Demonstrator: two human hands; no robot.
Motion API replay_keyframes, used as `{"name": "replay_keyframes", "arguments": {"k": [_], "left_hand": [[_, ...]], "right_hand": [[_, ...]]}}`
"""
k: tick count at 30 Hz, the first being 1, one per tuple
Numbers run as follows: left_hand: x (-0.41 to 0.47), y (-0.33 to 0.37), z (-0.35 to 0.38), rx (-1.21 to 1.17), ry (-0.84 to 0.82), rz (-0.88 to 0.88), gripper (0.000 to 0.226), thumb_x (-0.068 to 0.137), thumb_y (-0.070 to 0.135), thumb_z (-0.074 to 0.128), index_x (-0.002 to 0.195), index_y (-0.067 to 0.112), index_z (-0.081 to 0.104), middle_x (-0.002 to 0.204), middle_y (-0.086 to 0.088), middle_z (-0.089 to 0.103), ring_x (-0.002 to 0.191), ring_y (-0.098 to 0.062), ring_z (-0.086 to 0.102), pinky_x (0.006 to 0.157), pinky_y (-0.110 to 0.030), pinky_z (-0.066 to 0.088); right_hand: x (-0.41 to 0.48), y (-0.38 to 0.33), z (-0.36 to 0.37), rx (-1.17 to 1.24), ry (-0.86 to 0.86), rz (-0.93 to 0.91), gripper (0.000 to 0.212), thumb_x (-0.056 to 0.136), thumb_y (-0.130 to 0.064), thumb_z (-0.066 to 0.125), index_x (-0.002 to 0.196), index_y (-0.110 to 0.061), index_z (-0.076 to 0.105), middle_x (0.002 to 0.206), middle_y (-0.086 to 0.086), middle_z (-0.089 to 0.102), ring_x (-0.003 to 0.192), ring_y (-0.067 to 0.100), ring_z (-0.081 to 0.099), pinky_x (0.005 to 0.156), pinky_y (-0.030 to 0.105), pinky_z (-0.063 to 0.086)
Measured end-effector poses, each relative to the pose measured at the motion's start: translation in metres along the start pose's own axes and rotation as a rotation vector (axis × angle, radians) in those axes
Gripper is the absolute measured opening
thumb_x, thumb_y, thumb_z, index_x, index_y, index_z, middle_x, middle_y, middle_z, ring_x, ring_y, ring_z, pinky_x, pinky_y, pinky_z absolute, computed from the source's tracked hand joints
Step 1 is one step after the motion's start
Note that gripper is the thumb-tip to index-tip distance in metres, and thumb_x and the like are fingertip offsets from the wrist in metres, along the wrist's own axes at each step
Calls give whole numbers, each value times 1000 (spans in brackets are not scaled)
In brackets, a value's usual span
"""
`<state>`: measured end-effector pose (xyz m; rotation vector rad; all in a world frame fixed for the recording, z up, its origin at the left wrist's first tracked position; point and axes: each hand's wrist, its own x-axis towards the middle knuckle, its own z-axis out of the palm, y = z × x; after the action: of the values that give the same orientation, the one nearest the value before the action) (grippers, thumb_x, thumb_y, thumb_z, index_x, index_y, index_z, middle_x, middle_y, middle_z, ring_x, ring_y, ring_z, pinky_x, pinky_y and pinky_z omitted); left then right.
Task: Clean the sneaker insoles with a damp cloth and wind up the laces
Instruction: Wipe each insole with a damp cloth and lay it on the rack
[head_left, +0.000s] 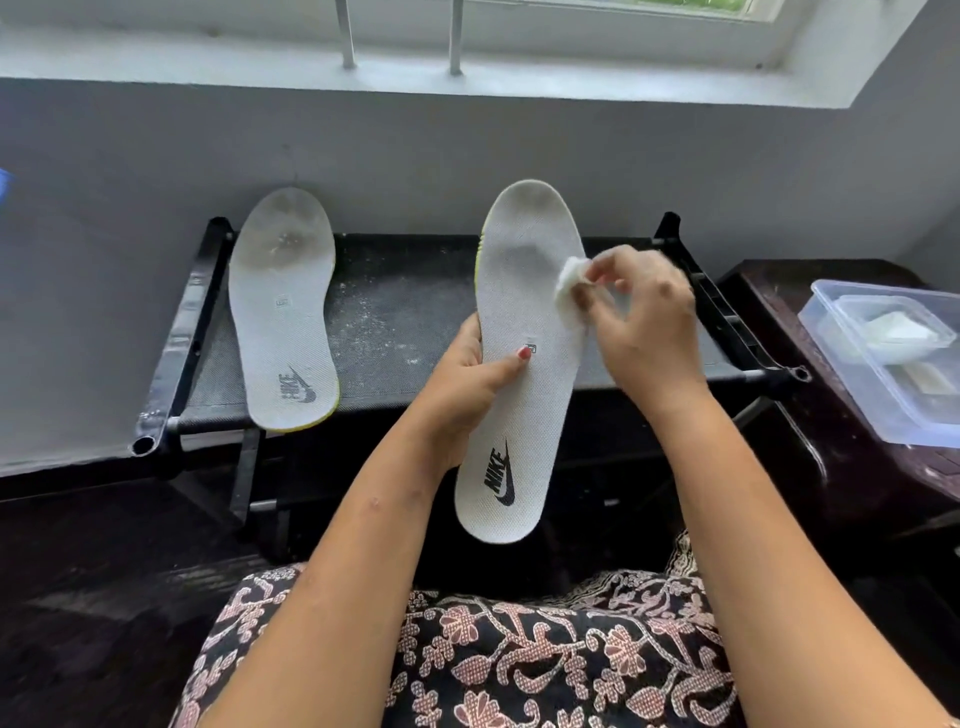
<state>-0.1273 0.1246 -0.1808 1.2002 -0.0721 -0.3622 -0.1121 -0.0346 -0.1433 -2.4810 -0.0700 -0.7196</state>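
My left hand (470, 387) grips a white insole (524, 322) by its left edge, thumb pressed on the top face, holding it upright in front of me with the toe end up. The toe end is grey with dirt. My right hand (641, 317) pinches a small white damp cloth (569, 283) against the insole's right side near the middle. A second white insole (283, 312), also dirty at the toe, leans against the wall on a black rack (395, 312). No laces are in view.
A clear plastic container (893, 358) with white material inside stands on a dark wooden table (810, 431) at the right. The grey wall and a window sill (415, 73) lie behind the rack. My patterned lap (519, 660) is below.
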Motion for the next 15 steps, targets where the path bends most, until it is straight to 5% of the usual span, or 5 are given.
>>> {"name": "replay_keyframes", "arguments": {"k": [4,9,12,15], "left_hand": [[1,-1,4,-40,39,5,38,93,10,56,129,17,49,102,-9,67,82,-20,65,76,-34,53],[-1,-1,2,-43,-45,-8,27,94,-1,46,116,13,53,90,-5,67,67,-10,66,67,-26,55],[-1,-1,4,-24,-34,-7,23,92,-3,47,106,14,55,83,-3,68,63,-10,65,61,-26,54],[3,0,6,-58,62,46,14,93,0,50,98,12,55,83,-7,67,62,-12,65,61,-28,56]], "right_hand": [[-11,-22,9,62,-234,-133,10,83,-38,65,89,-30,66,99,-15,50,97,12,48,84,32,32],[-2,1,4,-103,-72,79,13,87,-34,63,95,-24,65,115,-3,49,102,18,46,84,34,36],[1,8,-2,64,-12,161,12,90,-25,60,98,-16,63,112,4,54,94,22,58,77,23,41],[-3,-5,2,108,-55,53,9,88,-21,63,95,-15,65,104,2,55,84,10,54,70,13,39]]}}
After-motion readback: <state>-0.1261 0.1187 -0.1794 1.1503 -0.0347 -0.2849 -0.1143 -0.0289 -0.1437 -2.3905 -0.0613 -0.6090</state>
